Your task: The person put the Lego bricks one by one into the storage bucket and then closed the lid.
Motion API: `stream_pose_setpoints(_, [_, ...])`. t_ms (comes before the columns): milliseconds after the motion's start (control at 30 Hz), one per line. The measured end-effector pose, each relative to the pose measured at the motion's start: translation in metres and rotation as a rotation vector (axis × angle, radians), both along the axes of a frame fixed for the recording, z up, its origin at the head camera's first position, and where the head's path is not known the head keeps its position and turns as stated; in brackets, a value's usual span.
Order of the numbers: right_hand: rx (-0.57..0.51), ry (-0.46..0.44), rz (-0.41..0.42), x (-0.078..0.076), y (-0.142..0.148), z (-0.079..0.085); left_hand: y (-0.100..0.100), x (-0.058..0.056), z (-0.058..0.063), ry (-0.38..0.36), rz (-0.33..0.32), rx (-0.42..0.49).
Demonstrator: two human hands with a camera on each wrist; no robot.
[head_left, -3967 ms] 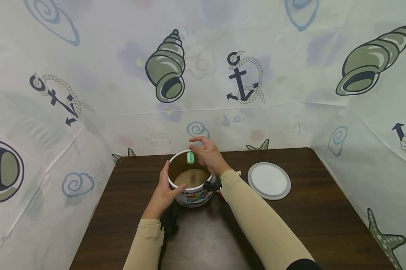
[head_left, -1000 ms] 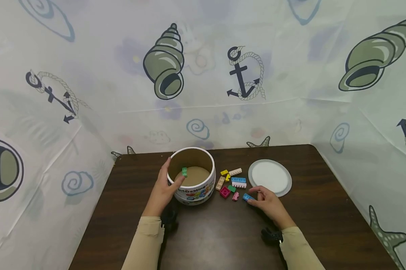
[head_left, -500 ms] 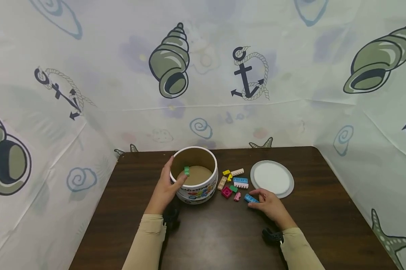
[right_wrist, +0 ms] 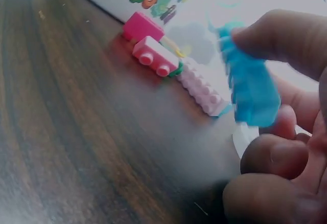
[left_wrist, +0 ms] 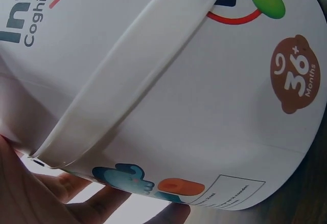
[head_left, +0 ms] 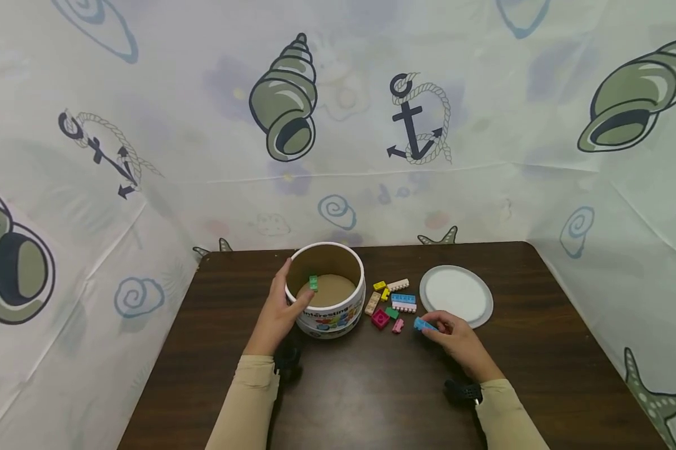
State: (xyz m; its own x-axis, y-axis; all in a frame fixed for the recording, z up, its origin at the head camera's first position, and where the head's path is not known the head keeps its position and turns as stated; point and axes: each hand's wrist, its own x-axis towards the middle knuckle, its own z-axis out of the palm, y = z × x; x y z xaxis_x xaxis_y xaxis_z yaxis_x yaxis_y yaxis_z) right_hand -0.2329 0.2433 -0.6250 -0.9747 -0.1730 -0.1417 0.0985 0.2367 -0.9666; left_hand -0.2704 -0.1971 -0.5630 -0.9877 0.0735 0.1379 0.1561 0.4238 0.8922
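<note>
My left hand grips the left side of a white bucket with a printed wall, thumb at the near rim. In the left wrist view its fingers lie along the bucket's wall, beside a white carrying strap. Inside the bucket a green toy brick shows near the thumb tip. To the right, my right hand pinches a long blue toy brick between thumb and fingers. Close by lie a pink brick, a magenta brick and a green brick.
More loose bricks lie between bucket and lid: yellow ones, a beige one, a cream one, and a blue one against a pale pink one. A round white lid rests behind my right hand on the brown table.
Four seconds ago my right hand was at the bucket's rim with a green brick. That brick now sits inside, and my right hand holds the blue brick beside the loose bricks. My left hand keeps its hold.
</note>
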Motion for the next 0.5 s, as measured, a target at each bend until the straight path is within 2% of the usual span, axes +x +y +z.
stream_pose_setpoints(133, [-0.094, -0.034, -0.022, -0.0004, 0.0022, 0.001, -0.0002, -0.0014, -0.0001, 0.013, -0.005, -0.001])
stream_pose_setpoints(500, [-0.144, -0.036, -0.015, 0.0029, 0.0039, 0.0026, 0.0008, 0.0003, 0.0009, 0.024, 0.005, -0.002])
